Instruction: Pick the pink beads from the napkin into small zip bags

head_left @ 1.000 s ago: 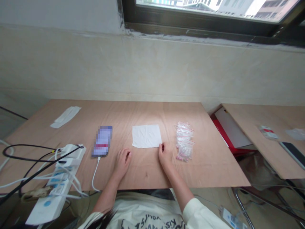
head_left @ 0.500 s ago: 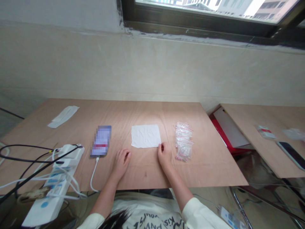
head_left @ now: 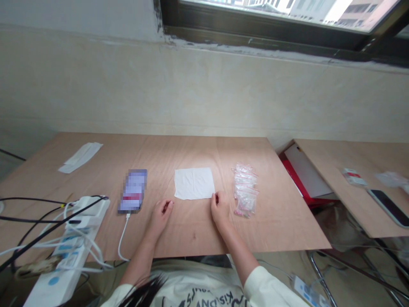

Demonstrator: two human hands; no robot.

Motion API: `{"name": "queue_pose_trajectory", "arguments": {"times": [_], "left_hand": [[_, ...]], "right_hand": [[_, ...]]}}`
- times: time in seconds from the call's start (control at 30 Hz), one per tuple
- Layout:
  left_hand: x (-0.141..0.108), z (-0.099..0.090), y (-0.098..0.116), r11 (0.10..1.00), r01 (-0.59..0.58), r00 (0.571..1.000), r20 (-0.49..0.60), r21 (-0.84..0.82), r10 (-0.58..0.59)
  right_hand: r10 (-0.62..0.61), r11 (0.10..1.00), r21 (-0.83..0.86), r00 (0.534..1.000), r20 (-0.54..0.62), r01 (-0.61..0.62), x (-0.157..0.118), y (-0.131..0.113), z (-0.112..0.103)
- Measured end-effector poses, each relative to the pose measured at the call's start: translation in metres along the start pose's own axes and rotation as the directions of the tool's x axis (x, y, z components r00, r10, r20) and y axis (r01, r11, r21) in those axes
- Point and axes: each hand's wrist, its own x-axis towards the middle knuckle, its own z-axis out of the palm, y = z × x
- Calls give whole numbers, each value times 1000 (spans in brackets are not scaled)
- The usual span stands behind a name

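Observation:
A white sheet of tissue (head_left: 194,183) lies flat on the wooden table, between my two hands. My left hand (head_left: 162,213) rests on its side at the sheet's lower left, apart from it, with the fingers loosely curled and nothing seen in them. Close by the sheet's lower right corner is my right hand (head_left: 220,207), also curled in a loose fist; its thumb side is at the corner, and I see nothing held. Just to the right of that hand, several clear zip bags (head_left: 245,191) with red seal lines overlap in a column. Their small contents are too small to make out.
A phone (head_left: 132,191) with a blurred screen and white charging cable lies left of my left hand. Farther left are a power strip (head_left: 72,245) with tangled cables and a folded white paper (head_left: 81,157). A second table (head_left: 338,157) stands to the right, beyond a gap.
My left hand has rolled slightly onto its side and its fingers have curled a little more. The right hand stays by the sheet. The view has shifted slightly.

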Motion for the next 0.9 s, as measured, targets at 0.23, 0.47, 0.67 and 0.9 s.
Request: {"name": "queue_pose_trajectory", "arguments": {"times": [0.23,0.47,0.67,0.9], "left_hand": [[-2,-3,3,993,-98,995,37,68,96],[-2,-2,4,987,-128,992,26,99,126],[-2,-3,4,988,-125,992,32,89,123],[-1,-9,3,1000,-8,998,57,-23,9]], "right_hand": [[-7,1000,-19,1000,0,7,0,-1,-1],[-6,1000,-1,1000,1,6,0,-2,-1],[54,973,-201,959,-278,-113,-1,-12,-37],[139,938,-250,922,-361,-240,-1,21,-58]]}}
